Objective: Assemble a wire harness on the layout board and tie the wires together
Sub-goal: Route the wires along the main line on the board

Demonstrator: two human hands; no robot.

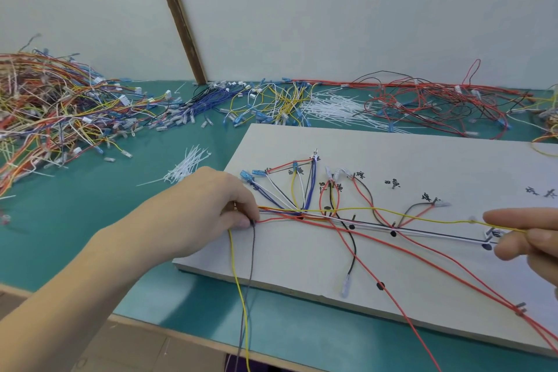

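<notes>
Many coloured wires (pixel 305 190) were already laid on the pale flat layout board (pixel 392 154). A thin yellow wire (pixel 422 218) was pinched between both hands' fingers (pixel 246 222). No ties were seen on them yet.

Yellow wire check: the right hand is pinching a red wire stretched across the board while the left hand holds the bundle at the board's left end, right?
Not quite. In the head view the right hand pinches the yellow wire, not a red one. The left hand does hold the bundle at the board's left end.
</notes>
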